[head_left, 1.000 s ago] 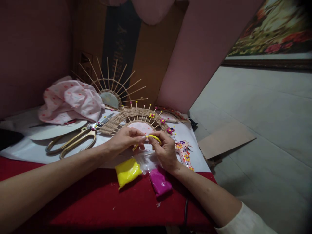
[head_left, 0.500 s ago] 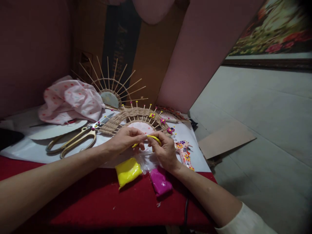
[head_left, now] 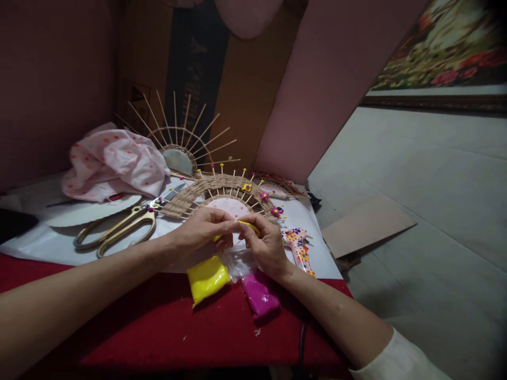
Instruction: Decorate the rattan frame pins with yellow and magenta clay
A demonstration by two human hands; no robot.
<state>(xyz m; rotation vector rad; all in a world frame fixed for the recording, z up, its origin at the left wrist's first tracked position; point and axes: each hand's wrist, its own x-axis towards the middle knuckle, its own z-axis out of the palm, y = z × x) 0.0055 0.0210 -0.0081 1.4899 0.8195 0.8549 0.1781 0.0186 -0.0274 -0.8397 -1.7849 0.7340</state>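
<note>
A thin strip of yellow clay (head_left: 250, 226) is pinched between the fingertips of both hands. My left hand (head_left: 208, 228) grips its left end, and my right hand (head_left: 266, 245) grips the right part; the fingertips almost meet. Just behind them stands a woven half-round piece (head_left: 194, 191) with sticks tipped in yellow and pink beads and small clay flowers along its right side. Below the hands lie a bag of yellow clay (head_left: 208, 279) and a bag of magenta clay (head_left: 261, 296).
Large scissors (head_left: 127, 229) and a crumpled dotted cloth (head_left: 116, 163) lie at left. A flower-patterned glue gun (head_left: 300, 248) sits right of my right hand. Behind stands another stick frame (head_left: 178, 137) against a cardboard box (head_left: 253, 79). A red cloth (head_left: 158, 327) covers the near edge.
My hands have drawn slightly closer together, and less of the yellow strip shows between and beyond the fingers. The objects around them stay in place.
</note>
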